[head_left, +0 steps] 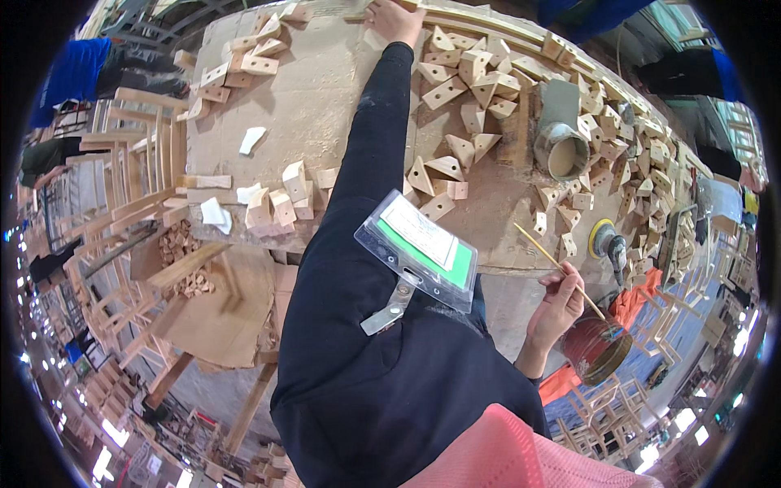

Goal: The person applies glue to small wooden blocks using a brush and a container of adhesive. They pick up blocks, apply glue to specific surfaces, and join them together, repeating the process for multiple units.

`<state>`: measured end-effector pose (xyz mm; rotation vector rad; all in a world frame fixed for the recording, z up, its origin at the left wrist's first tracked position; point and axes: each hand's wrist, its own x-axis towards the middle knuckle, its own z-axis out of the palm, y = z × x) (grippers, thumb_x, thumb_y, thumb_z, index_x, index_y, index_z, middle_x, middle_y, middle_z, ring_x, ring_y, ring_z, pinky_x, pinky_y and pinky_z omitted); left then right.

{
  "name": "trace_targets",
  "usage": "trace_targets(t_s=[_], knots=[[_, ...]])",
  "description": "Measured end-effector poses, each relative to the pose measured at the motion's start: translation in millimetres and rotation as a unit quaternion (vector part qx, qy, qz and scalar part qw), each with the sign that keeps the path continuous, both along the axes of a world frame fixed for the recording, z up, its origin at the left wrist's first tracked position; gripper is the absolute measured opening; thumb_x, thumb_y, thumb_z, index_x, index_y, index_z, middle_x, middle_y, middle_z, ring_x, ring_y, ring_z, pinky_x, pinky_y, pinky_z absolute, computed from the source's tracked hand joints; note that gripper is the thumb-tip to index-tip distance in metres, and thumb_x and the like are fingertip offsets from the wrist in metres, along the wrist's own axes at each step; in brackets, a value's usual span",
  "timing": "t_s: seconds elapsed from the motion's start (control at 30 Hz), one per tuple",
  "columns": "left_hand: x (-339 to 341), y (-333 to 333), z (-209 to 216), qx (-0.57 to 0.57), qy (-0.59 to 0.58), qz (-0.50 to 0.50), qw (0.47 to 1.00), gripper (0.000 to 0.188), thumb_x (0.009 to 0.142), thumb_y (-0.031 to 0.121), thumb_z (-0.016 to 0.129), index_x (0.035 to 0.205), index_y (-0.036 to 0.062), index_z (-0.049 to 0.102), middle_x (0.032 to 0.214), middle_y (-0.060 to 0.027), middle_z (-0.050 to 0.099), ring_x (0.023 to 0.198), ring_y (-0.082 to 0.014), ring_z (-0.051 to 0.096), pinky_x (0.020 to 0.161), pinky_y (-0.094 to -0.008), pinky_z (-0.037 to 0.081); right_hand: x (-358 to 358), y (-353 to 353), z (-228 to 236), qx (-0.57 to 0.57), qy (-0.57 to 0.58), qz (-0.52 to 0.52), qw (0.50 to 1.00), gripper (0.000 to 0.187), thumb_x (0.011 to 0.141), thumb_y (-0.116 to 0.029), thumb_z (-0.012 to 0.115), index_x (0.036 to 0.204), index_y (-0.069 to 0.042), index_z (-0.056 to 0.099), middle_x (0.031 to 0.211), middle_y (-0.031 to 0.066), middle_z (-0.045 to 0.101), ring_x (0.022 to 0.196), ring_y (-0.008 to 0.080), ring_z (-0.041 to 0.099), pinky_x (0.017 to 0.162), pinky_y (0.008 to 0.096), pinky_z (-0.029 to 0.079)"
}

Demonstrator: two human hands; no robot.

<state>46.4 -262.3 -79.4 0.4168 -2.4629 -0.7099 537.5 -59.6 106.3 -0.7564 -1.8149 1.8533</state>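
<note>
At the far edge of the table, my left hand (pixel 394 22) closes over a long wooden strip (pixel 464 16); the top of the picture cuts off part of the hand. My right hand (pixel 560 305) pinches a thin wooden stick (pixel 537 244), its tip slanting up and left above the table's near edge. Just below that hand is a red can (pixel 587 346) with a dirty rim; whether the fingers touch it I cannot tell. Many drilled triangular wooden blocks (pixel 444 93) lie heaped right of my left arm. A container of pale liquid (pixel 567 157) lies tilted among them.
Cardboard covers the worktable (pixel 317 65). More wooden blocks (pixel 260 65) stand at its far left and near edge. White scraps (pixel 253 140) lie nearby. A yellow-padded sander (pixel 604 239) rests at the right. Wooden frames (pixel 134 154) are stacked left, where a person in blue (pixel 77 69) stands.
</note>
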Motion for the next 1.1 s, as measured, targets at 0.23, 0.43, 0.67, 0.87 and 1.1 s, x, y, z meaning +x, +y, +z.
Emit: trace_targets(t_s=[0.23,0.43,0.67,0.87,1.1], knots=[[47.5,-151.8,-1.4,-0.086,0.041,-0.23,0.968,0.033,0.075,0.032,0.073,0.101,0.0114,0.067,0.116,-0.0124,0.059,0.114,-0.0305,0.053,0.097,-0.0423,0.044,-58.2,-54.4,-17.8,0.176,0.005,0.21,0.962,0.014,0.094,-0.002,0.059,0.106,0.003,0.063,0.093,0.0137,0.066,0.085,0.0207,0.066,0.078,0.0317,0.054],[83.1,-277.7,12.9,-0.51,-0.075,-0.183,0.837,0.022,0.089,0.022,0.055,0.107,0.0131,0.065,0.117,-0.0059,0.06,0.11,-0.0249,0.057,0.091,-0.0445,0.046,-106.4,-82.5,-51.3,0.298,-0.048,0.369,0.879,0.025,0.096,-0.003,0.054,0.121,-0.003,0.06,0.103,0.0144,0.068,0.095,0.0262,0.068,0.082,0.0312,0.053],[96.4,-289.7,29.5,-0.395,-0.16,-0.202,0.882,0.036,0.09,0.022,0.059,0.126,0.0141,0.059,0.121,-0.009,0.06,0.11,-0.0246,0.06,0.088,-0.0412,0.048,-138.4,-111.0,-111.6,0.514,-0.063,0.456,0.724,0.063,0.077,-0.013,0.074,0.135,-0.009,0.049,0.134,0.0151,0.054,0.123,0.0329,0.049,0.103,0.0408,0.041],[183.0,-236.4,66.0,0.558,-0.211,-0.308,0.741,0.045,0.088,0.021,0.072,0.122,-0.0048,0.057,0.112,-0.0102,0.064,0.101,-0.0205,0.064,0.092,-0.0304,0.053,-159.9,-110.2,-136.8,0.564,-0.097,0.48,0.665,0.063,0.071,-0.012,0.077,0.128,-0.01,0.052,0.132,0.0123,0.052,0.114,0.0314,0.051,0.1,0.0398,0.042],[293.7,-204.6,103.9,0.756,-0.144,-0.318,0.554,0.035,0.09,0.012,0.063,0.119,-0.0067,0.054,0.116,-0.0159,0.063,0.1,-0.023,0.067,0.097,-0.0329,0.054,-147.8,-107.3,-123.5,0.481,-0.017,0.452,0.751,0.059,0.071,0.001,0.067,0.128,-0.012,0.054,0.13,0.0096,0.054,0.108,0.0331,0.055,0.09,0.0419,0.049]])
